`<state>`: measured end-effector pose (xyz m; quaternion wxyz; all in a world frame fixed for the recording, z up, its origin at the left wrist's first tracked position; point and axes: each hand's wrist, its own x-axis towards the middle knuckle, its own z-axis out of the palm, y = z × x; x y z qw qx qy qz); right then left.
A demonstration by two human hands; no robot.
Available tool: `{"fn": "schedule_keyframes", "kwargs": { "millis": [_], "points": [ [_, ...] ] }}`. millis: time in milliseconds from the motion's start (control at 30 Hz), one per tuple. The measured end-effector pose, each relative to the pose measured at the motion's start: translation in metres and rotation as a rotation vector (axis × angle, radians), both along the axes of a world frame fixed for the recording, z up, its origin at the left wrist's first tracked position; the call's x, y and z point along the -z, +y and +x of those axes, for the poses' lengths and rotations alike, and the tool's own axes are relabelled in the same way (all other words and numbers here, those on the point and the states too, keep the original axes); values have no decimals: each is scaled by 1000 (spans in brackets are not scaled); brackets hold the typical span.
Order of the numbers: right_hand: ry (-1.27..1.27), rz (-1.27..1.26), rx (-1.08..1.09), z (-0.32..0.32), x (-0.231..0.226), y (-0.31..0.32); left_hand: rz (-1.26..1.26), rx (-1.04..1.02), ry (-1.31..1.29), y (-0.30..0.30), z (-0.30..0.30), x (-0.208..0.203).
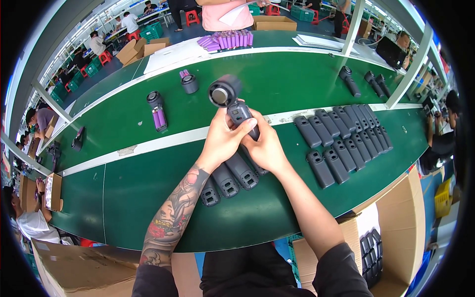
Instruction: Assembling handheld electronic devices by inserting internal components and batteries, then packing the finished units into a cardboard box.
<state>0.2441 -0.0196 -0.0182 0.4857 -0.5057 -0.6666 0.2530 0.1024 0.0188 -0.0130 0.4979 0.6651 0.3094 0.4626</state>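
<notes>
Green workbench (133,198), casings (226,182) partly behind forearms (173,213), hands (221,138) holding dark device (239,114)

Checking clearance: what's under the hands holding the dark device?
Dark casings lie on the green table there. The left hand and right hand cover parts of them, which can't be seen.

Looks like a dark gray handheld device (237,108), with a wide round head (230,87) joined to a slimmer handle (240,114). Shows a silver disc (219,96) in the head's near face and a small window (235,112) high on the handle. Sits gripped between left hand (220,138) and right hand (267,143), tilted leftward, head uppermost and slightly blurred.
</notes>
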Motion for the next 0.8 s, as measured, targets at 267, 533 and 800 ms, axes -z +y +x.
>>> {"fn": "schedule_keyframes", "kwargs": {
  "millis": [267,533,800],
  "points": [
    [1092,-520,-465,22,2,14,181,28,142,-13,9,6],
    [891,-428,-332,25,-5,16,247,88,300,1,2,3],
    [1028,-653,-424,70,3,28,-171,-467,234,117,-49,25]
  ]
}}
